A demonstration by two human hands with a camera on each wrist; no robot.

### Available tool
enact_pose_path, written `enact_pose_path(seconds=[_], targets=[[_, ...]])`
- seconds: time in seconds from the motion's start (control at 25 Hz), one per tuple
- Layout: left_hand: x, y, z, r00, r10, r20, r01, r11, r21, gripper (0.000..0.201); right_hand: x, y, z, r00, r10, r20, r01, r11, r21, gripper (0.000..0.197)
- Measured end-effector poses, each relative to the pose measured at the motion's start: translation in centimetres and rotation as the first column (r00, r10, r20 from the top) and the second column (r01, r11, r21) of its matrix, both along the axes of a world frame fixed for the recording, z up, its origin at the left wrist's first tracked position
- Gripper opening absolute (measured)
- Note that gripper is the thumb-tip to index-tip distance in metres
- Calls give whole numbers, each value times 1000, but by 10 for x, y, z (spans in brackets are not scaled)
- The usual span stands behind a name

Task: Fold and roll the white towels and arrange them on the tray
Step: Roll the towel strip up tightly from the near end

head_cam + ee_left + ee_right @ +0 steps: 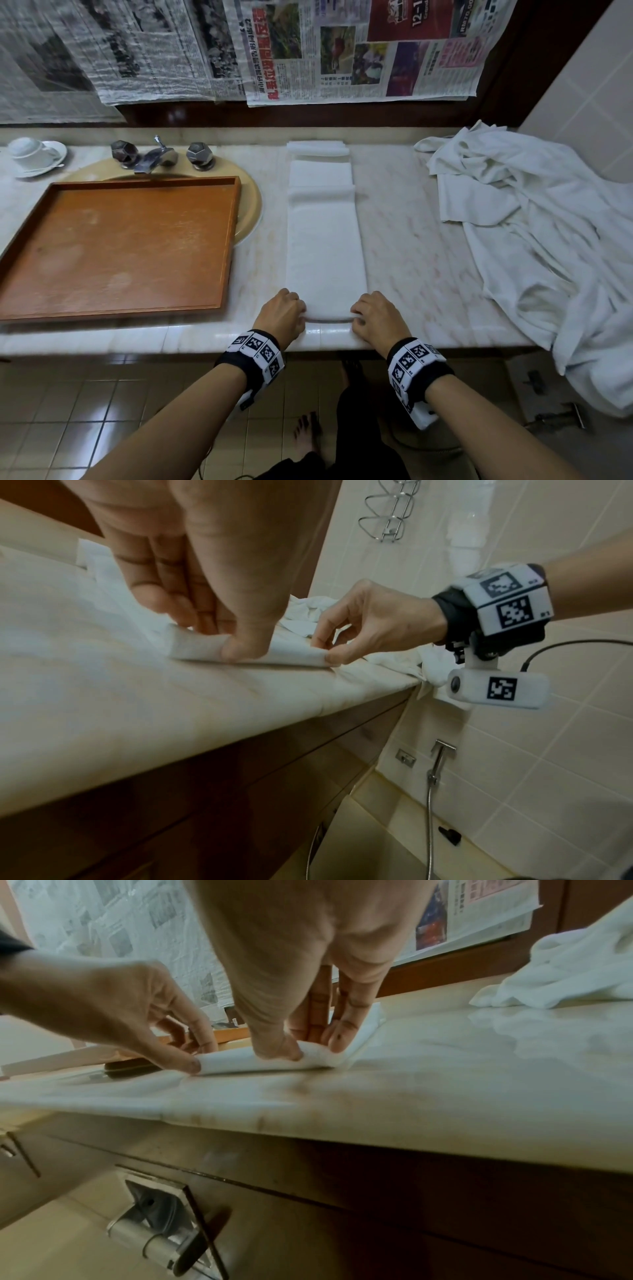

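Note:
A white towel [324, 246], folded into a long narrow strip, lies on the marble counter [411, 240] and runs from the front edge to the back wall. My left hand [286, 313] pinches the near left corner of the towel [202, 647], thumb under and fingers on top. My right hand [371, 317] pinches the near right corner of the towel [274, 1064] the same way. The near end is curled up slightly off the counter. An orange wooden tray [137, 305] sits to the left with nothing in it.
A heap of crumpled white towels [534, 240] covers the right end of the counter and hangs over its edge. The tray partly covers a sink [251, 209] with a metal tap [156, 157]. A cup on a saucer [34, 156] stands far left.

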State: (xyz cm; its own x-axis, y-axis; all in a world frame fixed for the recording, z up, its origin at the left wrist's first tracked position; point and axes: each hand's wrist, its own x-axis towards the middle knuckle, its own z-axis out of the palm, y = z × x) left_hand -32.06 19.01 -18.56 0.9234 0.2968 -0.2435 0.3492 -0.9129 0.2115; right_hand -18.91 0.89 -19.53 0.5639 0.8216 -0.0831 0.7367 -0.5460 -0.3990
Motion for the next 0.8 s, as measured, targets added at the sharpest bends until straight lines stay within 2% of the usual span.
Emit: enact_pose_path(seconds=[0.12,0.2,0.36,0.52,0.6,0.72,0.8], targets=[[-3,7,-1,999,-48,19,47,999,5,28,9,-1,5,996,-31,-82,32,999,5,22],[-5,13,-1,998,-35,54,38,998,-57,27,13,-1,9,987,-65,-147,66,998,1,24],[-3,21,4,991,91,94,-69,975,-213,18,20,-1,20,974,-109,-201,108,994,-12,14],[6,25,7,982,177,69,-154,953,-262,12,23,6,24,968,-142,-207,135,990,-47,11],[11,24,8,977,203,67,-182,955,-236,10,24,9,22,970,-168,-178,158,985,-66,12],[14,17,8,973,204,103,-186,968,-167,10,25,12,18,990,-133,-40,128,985,-112,13],[13,12,4,970,185,156,-160,974,-162,6,22,16,16,997,-77,17,78,996,-47,9]])
